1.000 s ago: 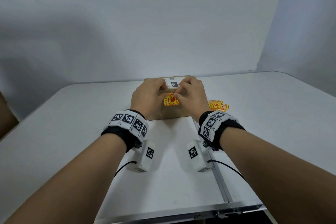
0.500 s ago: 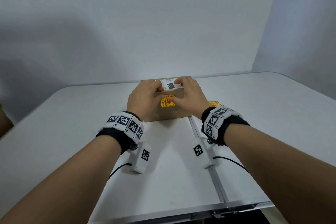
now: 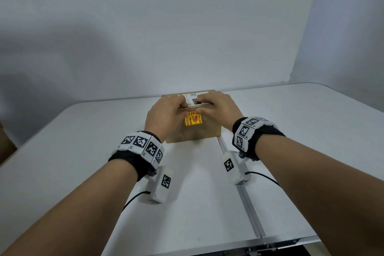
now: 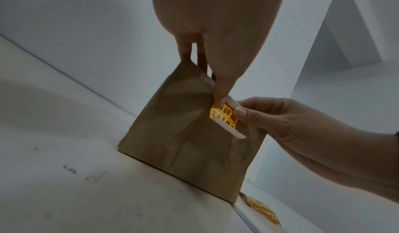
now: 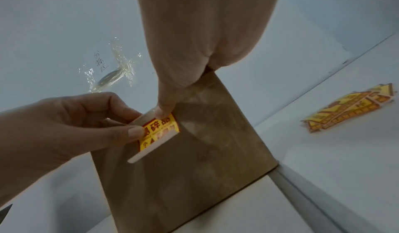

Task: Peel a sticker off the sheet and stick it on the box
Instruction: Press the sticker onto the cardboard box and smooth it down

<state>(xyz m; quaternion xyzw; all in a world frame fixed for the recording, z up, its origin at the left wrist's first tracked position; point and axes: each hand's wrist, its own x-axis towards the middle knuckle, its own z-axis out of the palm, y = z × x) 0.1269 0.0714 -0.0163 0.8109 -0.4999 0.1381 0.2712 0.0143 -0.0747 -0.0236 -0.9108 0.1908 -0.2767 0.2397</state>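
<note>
box (image 3: 199,134): brown, on white counter (image 3: 83,151); sticker sheets (image 5: 349,110) lie apart to its right
sticker (image 3: 193,121): yellow, high on box's near face; white strip along lower edge
left hand (image 3: 164,115): fingers curled over box's top edge, thumb on sticker
right hand (image 3: 220,106): fingers flat across box top, thumb pressing sticker

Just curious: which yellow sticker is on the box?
The sticker the left hand and right hand hold against the box's front; the loose stickers lie on the table.

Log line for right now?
sticker: box front, top pinned, lower edge lifted | left hand: thumb on sticker, fingers curled over box top | right hand: thumb on sticker | sheets: right of box
</note>
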